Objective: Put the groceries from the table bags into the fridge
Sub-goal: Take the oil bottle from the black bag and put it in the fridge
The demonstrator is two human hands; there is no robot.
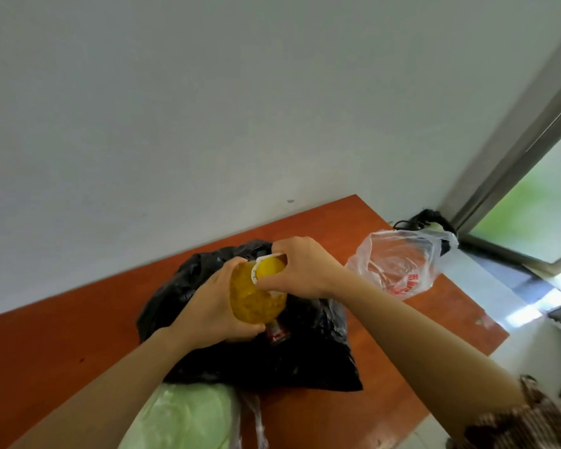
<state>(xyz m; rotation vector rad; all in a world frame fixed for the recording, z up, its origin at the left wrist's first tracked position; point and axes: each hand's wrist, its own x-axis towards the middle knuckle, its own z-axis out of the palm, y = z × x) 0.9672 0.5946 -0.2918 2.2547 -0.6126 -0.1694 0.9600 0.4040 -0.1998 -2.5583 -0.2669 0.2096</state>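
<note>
- As I look down, the left hand [212, 306] curls its fingers [233, 264] round the side of the yellow pack [256, 303], and the right hand [302, 270] pinches its white-rimmed top.
- I see the pack held between both hands, just above the black bag [305, 351].
- That bag lies on the reddish desk [62, 335], with a clear bag [399, 267] beside it and a green cabbage [188, 416] nearer me.
- A grey wall [208, 92] rises behind.

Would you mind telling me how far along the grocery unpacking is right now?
Done: nothing confirmable, as the fridge is out of view; the clear bag looks empty. In hand: left hand and right hand both grip a yellow tub above the black bag. Left: that tub, a red-labelled item in the black bag, and the bagged green cabbage on the table.
</note>
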